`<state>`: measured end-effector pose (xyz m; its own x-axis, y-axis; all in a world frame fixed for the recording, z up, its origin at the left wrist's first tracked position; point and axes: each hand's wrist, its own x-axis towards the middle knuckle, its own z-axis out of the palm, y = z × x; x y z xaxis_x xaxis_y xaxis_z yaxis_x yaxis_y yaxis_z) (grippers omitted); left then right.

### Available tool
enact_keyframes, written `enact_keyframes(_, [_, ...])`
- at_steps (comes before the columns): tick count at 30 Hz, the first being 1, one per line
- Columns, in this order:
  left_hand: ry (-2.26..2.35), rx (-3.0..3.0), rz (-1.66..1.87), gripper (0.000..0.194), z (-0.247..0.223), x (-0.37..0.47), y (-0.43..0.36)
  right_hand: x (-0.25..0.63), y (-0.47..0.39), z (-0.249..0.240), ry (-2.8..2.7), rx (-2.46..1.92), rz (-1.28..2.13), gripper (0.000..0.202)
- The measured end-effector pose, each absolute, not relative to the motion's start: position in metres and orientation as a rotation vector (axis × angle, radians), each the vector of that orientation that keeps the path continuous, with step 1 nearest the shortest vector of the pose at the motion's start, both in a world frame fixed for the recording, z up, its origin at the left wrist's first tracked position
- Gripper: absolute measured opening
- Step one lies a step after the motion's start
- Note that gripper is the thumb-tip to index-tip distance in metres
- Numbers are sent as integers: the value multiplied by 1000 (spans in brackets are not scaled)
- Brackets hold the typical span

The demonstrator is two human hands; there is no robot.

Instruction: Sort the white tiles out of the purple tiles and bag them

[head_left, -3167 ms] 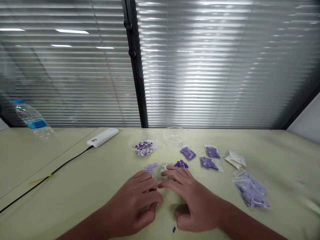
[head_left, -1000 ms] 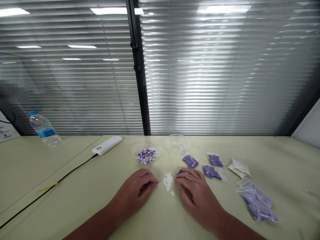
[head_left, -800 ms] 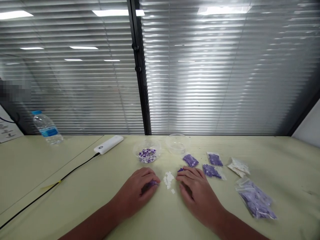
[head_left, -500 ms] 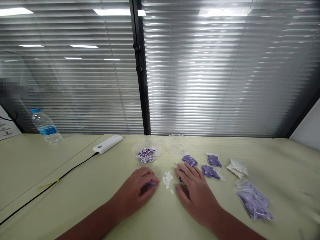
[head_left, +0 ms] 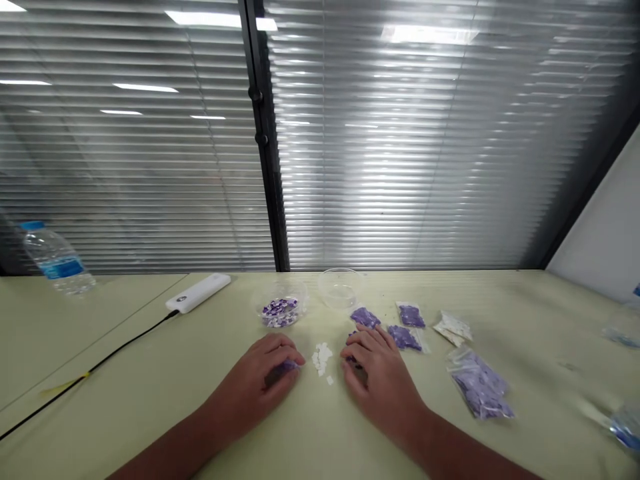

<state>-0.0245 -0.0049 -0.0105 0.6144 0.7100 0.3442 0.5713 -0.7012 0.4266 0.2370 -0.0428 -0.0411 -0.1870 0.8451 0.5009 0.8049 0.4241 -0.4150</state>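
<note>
My left hand (head_left: 260, 377) rests on the table with curled fingers cupped around light purple pieces (head_left: 287, 366), partly hidden beneath it. Between both hands lies a small pile of white pieces (head_left: 321, 358), one piece a little apart. My right hand (head_left: 377, 373) rests with bent fingers over dark purple pieces (head_left: 352, 361), mostly covered by them. Behind the hands stands a clear bowl (head_left: 259, 303) with purple and white pieces. Beside it is a clear round container (head_left: 340, 290) with nothing visible inside. Small bags of purple pieces (head_left: 365, 317) lie just beyond my right fingertips.
Larger purple bags (head_left: 481, 387) and a white bag (head_left: 453, 328) lie to the right. A white device (head_left: 199, 293) with a black cable (head_left: 127, 353) and a water bottle (head_left: 60, 262) are at left. Bottles show at the right edge. Window blinds stand behind the table (head_left: 240, 453).
The view has turned to the right, bringing bottles in at the right edge. My right fingers have bent and drawn in over the dark purple pieces. My left hand keeps its pose.
</note>
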Motion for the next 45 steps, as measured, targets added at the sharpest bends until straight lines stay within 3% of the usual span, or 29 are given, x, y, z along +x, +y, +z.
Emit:
enact_keyframes(4, [1034, 2576, 742, 17, -11, -26, -3, 244, -36, -22, -2059, -1739, -32, 16])
enact_keyframes(10, [982, 2635, 784, 18, -10, -28, -3, 320, -13, 21, -1942, -2214, -19, 41])
enact_keyframes(15, [997, 2654, 813, 21, -9, -29, -5, 365, -4, 22, -1937, -2399, 192, 58])
enact_keyframes(25, [991, 2683, 836, 21, -10, -29, -7, 373, 10, 16, -2127, -2224, 607, 29])
enact_keyframes(30, [987, 2673, 811, 22, -10, -29, -7, 384, 10, 14, -2116, -2120, 687, 55])
enact_keyframes(36, [1008, 2627, 832, 27, -11, -28, -11, 379, 7, 16, -2206, -2053, 848, 32])
enact_keyframes(42, [933, 2751, 807, 38, -2, -23, -23, 351, -9, 29, -2312, -1913, 972, 35])
enact_keyframes(45, [843, 2727, 776, 40, 10, -17, -38, 313, -28, 33, -2337, -1743, 1093, 28])
